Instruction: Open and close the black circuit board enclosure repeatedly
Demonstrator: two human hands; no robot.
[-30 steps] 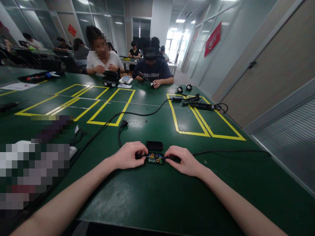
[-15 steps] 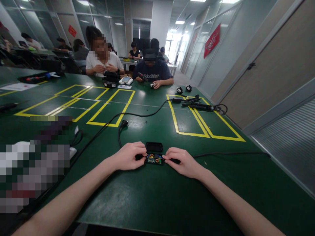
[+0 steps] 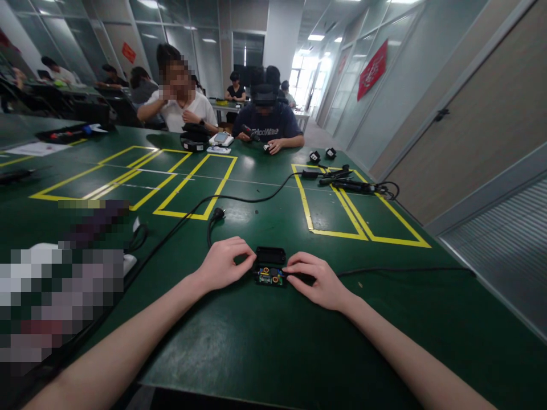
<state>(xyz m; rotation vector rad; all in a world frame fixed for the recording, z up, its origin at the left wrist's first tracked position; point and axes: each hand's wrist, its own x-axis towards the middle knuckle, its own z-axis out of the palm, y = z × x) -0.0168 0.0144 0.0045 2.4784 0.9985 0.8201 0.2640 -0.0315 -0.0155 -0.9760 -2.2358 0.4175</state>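
Note:
A small circuit board [image 3: 270,276] with copper-coloured coils lies in a black case half on the green table [image 3: 239,341]. Just behind it lies the other black half [image 3: 270,255], its hollow side up. My left hand [image 3: 224,263] is at the left end of the two halves, thumb and forefinger tips together near the corner of the rear one; what they pinch, if anything, is too small to make out. At the board's right end, my right hand [image 3: 316,279] has its thumb and fingertips closed on the black cable [image 3: 405,269] where it meets the case.
A black plug [image 3: 219,213] stands beyond my left hand. Yellow tape [image 3: 337,233] marks the table. Tools and cables [image 3: 354,185] lie at the back right. Pixelated items cover the left side. Two people sit across the table, one holding a tool [image 3: 252,134].
My left hand has moved slightly up and away from the board's left end, to the rear case half. The person in white has raised a hand to the face.

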